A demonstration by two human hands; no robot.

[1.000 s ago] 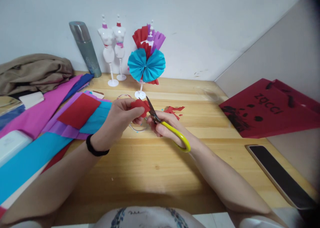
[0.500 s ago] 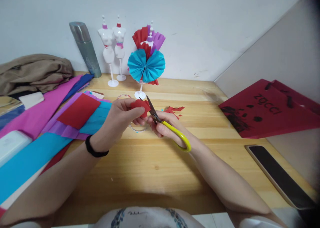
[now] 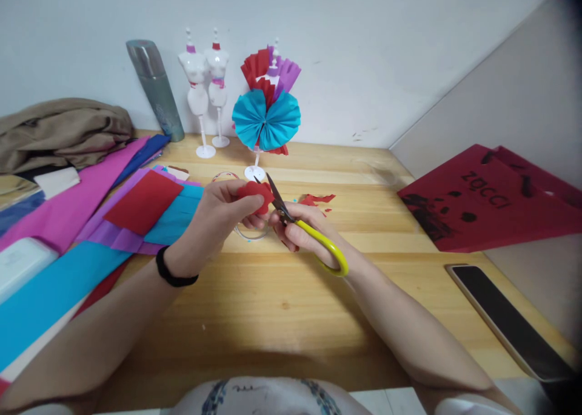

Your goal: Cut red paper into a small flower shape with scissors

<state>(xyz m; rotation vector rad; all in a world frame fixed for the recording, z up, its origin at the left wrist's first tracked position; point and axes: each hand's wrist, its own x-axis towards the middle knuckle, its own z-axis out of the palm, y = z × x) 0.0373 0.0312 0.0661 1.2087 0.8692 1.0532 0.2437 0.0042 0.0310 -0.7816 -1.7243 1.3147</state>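
Wooden table [image 3: 282, 318] under crepe sheets [image 3: 68, 269], phone [image 3: 509, 318]

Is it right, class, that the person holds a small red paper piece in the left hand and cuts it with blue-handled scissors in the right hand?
Not quite. The head view shows yellow handles on the scissors in the right hand. The left hand does hold the small red paper piece.
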